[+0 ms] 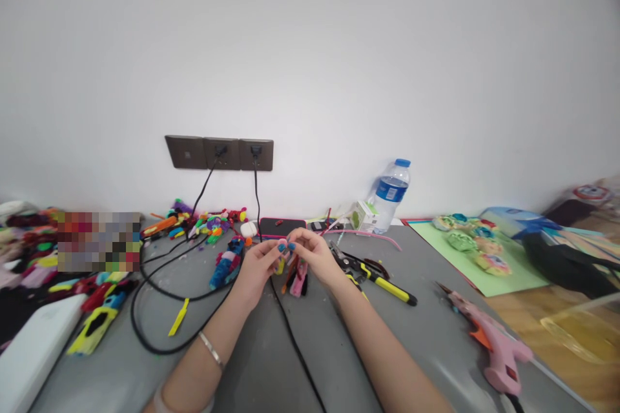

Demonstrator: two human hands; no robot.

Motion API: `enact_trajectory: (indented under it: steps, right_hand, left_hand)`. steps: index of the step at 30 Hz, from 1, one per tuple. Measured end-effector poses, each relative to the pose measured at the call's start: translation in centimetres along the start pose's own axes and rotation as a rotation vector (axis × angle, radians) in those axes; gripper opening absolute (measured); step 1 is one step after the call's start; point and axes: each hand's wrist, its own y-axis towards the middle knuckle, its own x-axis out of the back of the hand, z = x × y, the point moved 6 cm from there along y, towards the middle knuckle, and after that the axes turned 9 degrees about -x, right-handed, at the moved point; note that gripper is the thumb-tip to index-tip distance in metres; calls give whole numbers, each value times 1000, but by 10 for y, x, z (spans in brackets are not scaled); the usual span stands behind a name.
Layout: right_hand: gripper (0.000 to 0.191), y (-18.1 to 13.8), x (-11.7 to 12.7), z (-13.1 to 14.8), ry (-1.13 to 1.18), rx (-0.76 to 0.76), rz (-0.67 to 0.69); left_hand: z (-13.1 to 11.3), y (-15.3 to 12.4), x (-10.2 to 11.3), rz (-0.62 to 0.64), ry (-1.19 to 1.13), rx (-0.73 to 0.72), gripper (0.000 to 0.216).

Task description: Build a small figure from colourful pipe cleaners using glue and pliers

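Note:
My left hand (261, 261) and my right hand (314, 254) meet above the middle of the grey table. Thumb and fingertips of both are pinched together around a small pink piece (283, 242), mostly hidden by the fingers, so its kind is unclear. Just below and behind the hands lies a small bunch of coloured pipe cleaners (299, 281), pink and dark ones among them. Right of my right hand rest pliers with yellow and black handles (391, 288). A blue fuzzy pipe-cleaner bundle (225, 266) lies left of my left hand.
Black cables (133, 310) loop across the table from the wall sockets (220, 153). A pink glue gun (501, 355) lies at right, near green paper (436, 251) bearing fuzzy flowers. A water bottle (391, 197) and phone (276, 227) are at the back. Pipe-cleaner pieces crowd the left.

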Motion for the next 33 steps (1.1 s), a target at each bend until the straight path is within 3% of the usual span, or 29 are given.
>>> enact_trajectory:
  steps: [7, 17, 27, 30, 33]
  right_hand:
    - [24, 1, 0, -6, 21, -11, 36]
    - [22, -2, 1, -16, 78, -86, 132]
    - [31, -15, -8, -8, 202, -349, 366]
    - [30, -15, -7, -10, 205, -372, 358]
    - [29, -11, -3, -17, 195, -372, 266]
  left_hand:
    - [1, -1, -4, 45, -49, 45, 35]
    - [-5, -4, -8, 261, 119, 55, 32]
    - [-16, -15, -18, 480, 315, 7, 30]
    - [-15, -13, -16, 463, 350, -8, 30]
    - [-12, -4, -6, 337, 376, -28, 33]
